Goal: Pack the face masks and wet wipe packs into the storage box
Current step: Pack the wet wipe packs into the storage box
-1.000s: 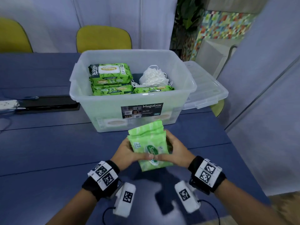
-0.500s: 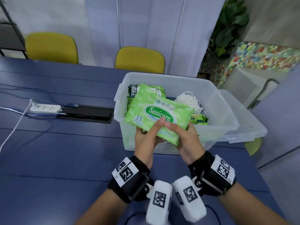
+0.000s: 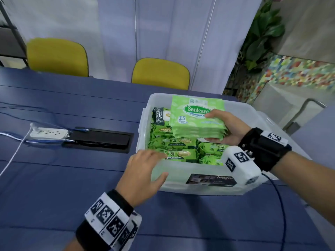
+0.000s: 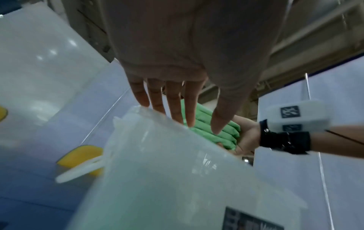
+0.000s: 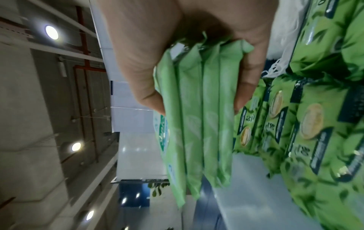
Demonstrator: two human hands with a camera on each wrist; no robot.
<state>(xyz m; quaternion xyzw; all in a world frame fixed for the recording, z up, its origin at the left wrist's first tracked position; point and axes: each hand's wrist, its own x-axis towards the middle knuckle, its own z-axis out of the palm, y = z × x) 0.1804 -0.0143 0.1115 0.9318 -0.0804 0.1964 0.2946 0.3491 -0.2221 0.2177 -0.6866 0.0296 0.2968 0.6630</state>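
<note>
My right hand [image 3: 223, 126] holds a stack of light green Sanicare wipe packs [image 3: 196, 118] over the clear storage box [image 3: 181, 182], thumb on top and fingers beneath. In the right wrist view the stack of wipe packs [image 5: 197, 124] shows several thin packs edge-on. Dark green wipe packs [image 3: 179, 149] fill the box's floor. My left hand [image 3: 146, 167] is open, its straight fingers [image 4: 173, 101] over the box's near left rim [image 4: 149, 118] and the thumb against the front wall. Face masks [image 5: 275, 68] show as white mesh behind the packs, only in the right wrist view.
The box stands on a blue table [image 3: 54, 178]. The box lid [image 3: 268, 124] lies behind the box to the right. A white power strip [image 3: 49, 133] and a black cable hatch [image 3: 98, 139] sit to the left. Two yellow chairs [image 3: 160, 73] stand behind the table.
The stack of wipe packs went from both hands in front of the box to my right hand alone, over the box. My left hand let go and dropped to the box's near left rim.
</note>
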